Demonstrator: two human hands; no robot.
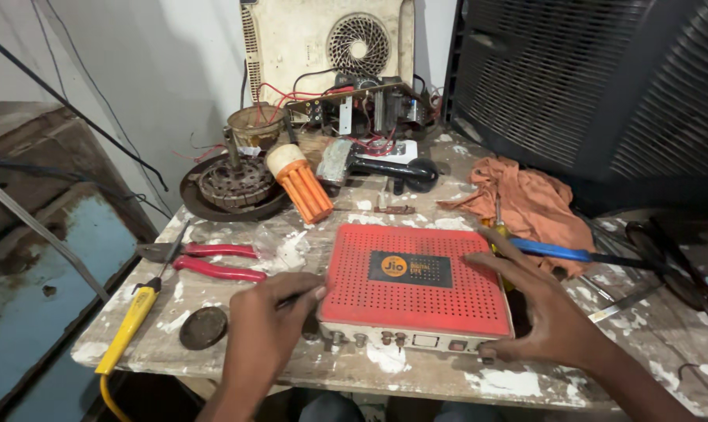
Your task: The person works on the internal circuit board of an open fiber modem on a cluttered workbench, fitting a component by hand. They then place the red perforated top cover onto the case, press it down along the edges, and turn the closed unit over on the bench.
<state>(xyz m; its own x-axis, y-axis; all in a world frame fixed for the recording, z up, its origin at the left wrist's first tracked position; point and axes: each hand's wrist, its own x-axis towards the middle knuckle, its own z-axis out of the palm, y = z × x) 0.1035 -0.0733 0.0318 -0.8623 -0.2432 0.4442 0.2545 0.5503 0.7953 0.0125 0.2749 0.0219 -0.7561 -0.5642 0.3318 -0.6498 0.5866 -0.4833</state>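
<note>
A paint-spattered workbench (416, 375) fills the lower frame, and at its center lies a red perforated box (413, 286) with a row of sockets along its near edge. The right hand (538, 305) clasps the box's right side with fingers spread, while the left hand (264, 328) pinches 1 thin tool against its left edge. Red-handled pliers (209, 262) and 1 yellow-handled tool (129, 324) lie at lower left.
</note>
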